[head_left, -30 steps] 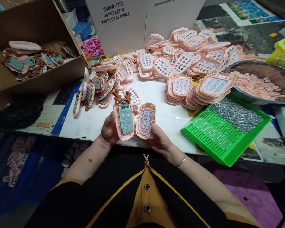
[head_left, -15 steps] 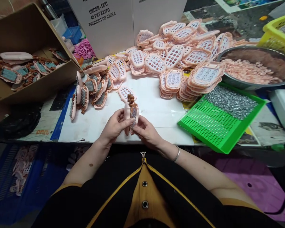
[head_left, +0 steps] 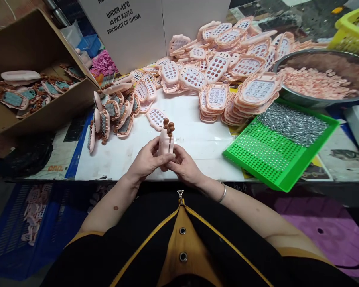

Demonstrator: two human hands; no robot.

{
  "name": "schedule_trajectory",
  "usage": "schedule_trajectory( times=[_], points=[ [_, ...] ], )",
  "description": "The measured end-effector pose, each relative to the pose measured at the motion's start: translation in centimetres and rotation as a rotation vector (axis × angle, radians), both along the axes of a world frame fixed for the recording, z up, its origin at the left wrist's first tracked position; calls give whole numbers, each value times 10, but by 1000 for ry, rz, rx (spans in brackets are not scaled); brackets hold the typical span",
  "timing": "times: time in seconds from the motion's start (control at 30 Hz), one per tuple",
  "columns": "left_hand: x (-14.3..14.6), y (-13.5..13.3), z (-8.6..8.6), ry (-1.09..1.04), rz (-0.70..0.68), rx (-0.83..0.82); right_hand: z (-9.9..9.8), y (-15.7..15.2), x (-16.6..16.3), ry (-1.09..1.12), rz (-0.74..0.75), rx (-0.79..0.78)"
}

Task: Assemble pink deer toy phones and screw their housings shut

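Observation:
Both of my hands press together a pink toy phone [head_left: 166, 142] with brown antlers at its top, held upright on edge above the white table [head_left: 203, 143]. My left hand [head_left: 148, 159] grips its left side with thumb and fingers. My right hand [head_left: 184, 165] clasps the right side. The two pink halves sit closed against each other. A loose pink keypad front [head_left: 156, 118] lies on the table just beyond my hands.
A heap of pink keypad fronts [head_left: 227, 67] fills the back. Assembled halves with circuit boards [head_left: 116, 111] stand at left beside a cardboard box [head_left: 32, 99] of more. A green tray of screws [head_left: 283, 137] and a metal bowl of pink buttons [head_left: 323, 79] sit right.
A second ago I held the circuit-board half and the keypad front apart, face up. I have since brought them together and turned the closed phone on edge.

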State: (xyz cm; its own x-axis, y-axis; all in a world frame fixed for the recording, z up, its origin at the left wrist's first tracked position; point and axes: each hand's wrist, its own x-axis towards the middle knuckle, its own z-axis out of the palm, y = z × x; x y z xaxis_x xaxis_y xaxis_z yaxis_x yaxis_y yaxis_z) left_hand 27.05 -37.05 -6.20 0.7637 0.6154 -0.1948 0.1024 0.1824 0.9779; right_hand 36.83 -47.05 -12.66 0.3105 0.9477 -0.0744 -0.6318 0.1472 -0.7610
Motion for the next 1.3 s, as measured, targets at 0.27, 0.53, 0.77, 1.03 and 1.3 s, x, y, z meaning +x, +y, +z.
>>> schedule_trajectory(
  times=[0.27, 0.53, 0.77, 1.03, 1.3],
  points=[
    [-9, 7, -7, -132, -88, -285, 5, -9, 6, -71, 248, 87],
    [-7, -2, -11, -173, 90, -366, 13, -23, 15, -835, -71, 99],
    [-6, -10, -5, -208, 149, -302, 19, -23, 16, -1139, -180, 92],
    [-4, -19, -4, -312, 108, 27, 16, -20, 21, -1038, -201, 108],
    [1, -26, 4, -245, 98, 65, 4, -17, 15, -740, -248, 31]
  ],
)
